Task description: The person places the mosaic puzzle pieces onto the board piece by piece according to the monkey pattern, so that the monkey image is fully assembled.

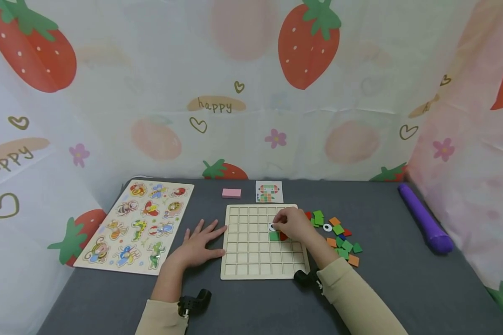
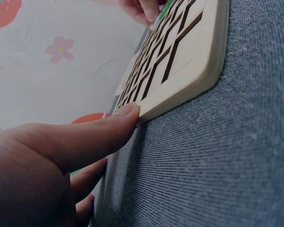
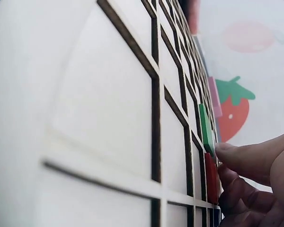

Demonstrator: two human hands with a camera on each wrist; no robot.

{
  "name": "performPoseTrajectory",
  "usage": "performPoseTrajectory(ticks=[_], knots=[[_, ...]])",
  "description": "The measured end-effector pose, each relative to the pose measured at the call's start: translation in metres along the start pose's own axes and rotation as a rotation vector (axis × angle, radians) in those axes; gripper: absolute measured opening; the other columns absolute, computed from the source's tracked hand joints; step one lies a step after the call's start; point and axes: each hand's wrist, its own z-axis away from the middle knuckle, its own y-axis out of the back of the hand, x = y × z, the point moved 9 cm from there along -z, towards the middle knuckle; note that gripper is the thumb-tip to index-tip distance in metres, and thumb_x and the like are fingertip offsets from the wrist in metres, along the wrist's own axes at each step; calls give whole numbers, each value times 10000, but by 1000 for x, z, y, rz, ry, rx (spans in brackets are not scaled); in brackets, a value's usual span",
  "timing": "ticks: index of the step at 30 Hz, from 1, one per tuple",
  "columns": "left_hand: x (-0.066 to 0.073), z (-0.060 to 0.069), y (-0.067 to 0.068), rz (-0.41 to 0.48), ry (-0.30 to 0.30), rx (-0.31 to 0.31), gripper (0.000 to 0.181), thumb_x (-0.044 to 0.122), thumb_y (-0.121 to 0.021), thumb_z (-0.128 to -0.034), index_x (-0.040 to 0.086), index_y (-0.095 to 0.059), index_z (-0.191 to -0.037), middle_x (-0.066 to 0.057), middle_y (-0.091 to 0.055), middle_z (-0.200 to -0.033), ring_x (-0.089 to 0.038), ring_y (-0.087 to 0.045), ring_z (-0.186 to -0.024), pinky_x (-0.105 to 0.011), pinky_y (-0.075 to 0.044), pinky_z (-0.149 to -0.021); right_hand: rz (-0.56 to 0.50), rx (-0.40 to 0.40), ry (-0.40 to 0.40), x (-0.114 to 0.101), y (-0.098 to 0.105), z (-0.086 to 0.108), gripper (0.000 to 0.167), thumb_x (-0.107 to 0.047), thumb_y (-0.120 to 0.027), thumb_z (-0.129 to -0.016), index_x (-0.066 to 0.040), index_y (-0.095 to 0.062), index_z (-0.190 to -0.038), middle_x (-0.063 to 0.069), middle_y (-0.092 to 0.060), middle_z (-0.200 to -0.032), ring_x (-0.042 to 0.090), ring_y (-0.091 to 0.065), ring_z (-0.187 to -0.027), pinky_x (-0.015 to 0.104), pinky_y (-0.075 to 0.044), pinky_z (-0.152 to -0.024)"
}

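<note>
A pale wooden grid board [image 1: 245,274] lies on the dark cloth. Fingers spread, my left hand [image 1: 197,247] rests on the cloth at the board's left, its thumb against the board's edge; the thumb [image 2: 104,132] shows this in the left wrist view. Over the board, my right hand [image 1: 294,224] pinches a white round eye piece [image 1: 271,227] at a cell in its upper right. Just below that sit a green square tile [image 1: 274,236] and a red tile [image 1: 282,236], the red one partly hidden by the hand. In the right wrist view the eye piece is mostly hidden.
Loose green, orange, red and blue tiles [image 1: 347,245] lie right of the board with another eye piece [image 1: 327,227]. A pattern card [image 1: 269,191] and pink block [image 1: 231,193] sit behind the board. An insect picture board [image 1: 121,228] is left, a purple stick [image 1: 423,216] far right.
</note>
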Motion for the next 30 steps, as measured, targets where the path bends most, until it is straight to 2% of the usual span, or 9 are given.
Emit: performPoseTrajectory(ticks=[7,16,30], knots=[[1,0,0,5,3,-9,740,452,-703,-923,261,-397,-1569,-96,-236,-1679,-435,10,-1557,-710,49,-1179,-42,-5,0,1,5,5,51,-165,-739,-931,-117,-753,-943,-6,-688,-846,144,-610,-750,296,-515,-642],[0,0,0,10,0,0,738,442,-708,-919,253,-406,-1566,-104,-244,-1676,-441,5,-1556,-713,54,-1176,-77,23,32,4,25,18,113,-189,-735,-933,-98,-766,-992,20,-703,-889,168,-635,-807,322,-535,-686],[-1,-1,0,7,-3,0,743,468,-699,-920,260,-400,-1568,-100,-236,-1678,-440,10,-1556,-712,57,-1175,-30,101,-13,36,61,46,160,-213,-724,-946,-100,-754,-1056,40,-711,-952,174,-624,-778,317,-525,-649]])
